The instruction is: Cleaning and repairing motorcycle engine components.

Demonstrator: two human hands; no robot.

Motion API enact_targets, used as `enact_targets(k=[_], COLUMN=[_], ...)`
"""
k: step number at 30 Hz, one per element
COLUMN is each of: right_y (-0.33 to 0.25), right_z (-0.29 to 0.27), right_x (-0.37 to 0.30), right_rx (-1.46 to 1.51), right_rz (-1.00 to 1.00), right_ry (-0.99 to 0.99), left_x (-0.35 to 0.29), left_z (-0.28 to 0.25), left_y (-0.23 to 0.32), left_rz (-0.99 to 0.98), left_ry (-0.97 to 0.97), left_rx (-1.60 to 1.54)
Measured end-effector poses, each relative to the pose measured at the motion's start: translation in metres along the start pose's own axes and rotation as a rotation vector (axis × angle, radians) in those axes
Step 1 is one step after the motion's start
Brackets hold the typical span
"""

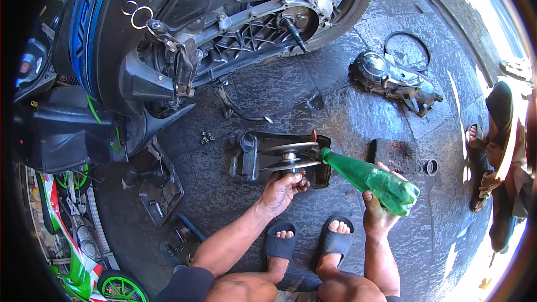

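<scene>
Plainly enough, watching from a distance, I have both hands occupied; the left hand (281, 191) has its fingers curled round the stub beneath a two-disc pulley (289, 157), which sits just beyond those fingertips; I judge that this low grip leaves the discs and the gap between them uncovered; the right hand (380, 216) has its fingers wrapped round the wide lower part of a green bottle (363, 175), tilted so that its neck points leftward at the discs' right edge; I cannot tell whether neck and discs touch; gripping near the base seems to leave the neck free to be aimed.

Just beyond the left fingers, under the pulley, lies a black tray (247, 158); I take it to be set there so that anything falling from the discs would land in it; the pulley hides much of its inside, so I cannot tell what it holds; the bottle is see-through, yet I cannot make out how much liquid, if any, it contains; well to the left of the left fingers, a dark casing (146, 191) lies open side up with a metal cylinder (159, 208) inside; just beyond the right fingertips rests a dark block (398, 149), with metal rings (430, 168) to its right.
</scene>
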State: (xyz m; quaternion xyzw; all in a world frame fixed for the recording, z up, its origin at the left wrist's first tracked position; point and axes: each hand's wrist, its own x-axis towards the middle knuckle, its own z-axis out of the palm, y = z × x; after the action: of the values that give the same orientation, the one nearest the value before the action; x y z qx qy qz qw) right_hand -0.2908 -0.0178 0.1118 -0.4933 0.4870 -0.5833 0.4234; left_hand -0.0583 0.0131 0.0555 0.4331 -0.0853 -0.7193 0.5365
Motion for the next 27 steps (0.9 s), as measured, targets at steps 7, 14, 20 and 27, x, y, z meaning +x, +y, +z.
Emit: enact_targets(k=[7,14,20,27], right_y=[-0.016,-0.022,-0.030,-0.041], right_z=[0.003,0.000,0.000,0.004], right_x=[-0.001,0.005,0.009,0.010], right_rx=[0.177,0.079,-0.045,-0.092], right_rz=[-0.036,-0.036,-0.062,-0.007], right_ry=[-0.097,-0.152,-0.183,-0.141], left_x=[0.000,-0.001,0.000,-0.001], left_z=[-0.002,-0.001,-0.002,0.000], left_y=[-0.002,-0.003,-0.003,-0.003], left_rz=[0.047,0.100,0.110,0.121], left_ry=[0.007,0.017,0.008,0.033], left_rx=[0.095,0.120,0.187,0.286])
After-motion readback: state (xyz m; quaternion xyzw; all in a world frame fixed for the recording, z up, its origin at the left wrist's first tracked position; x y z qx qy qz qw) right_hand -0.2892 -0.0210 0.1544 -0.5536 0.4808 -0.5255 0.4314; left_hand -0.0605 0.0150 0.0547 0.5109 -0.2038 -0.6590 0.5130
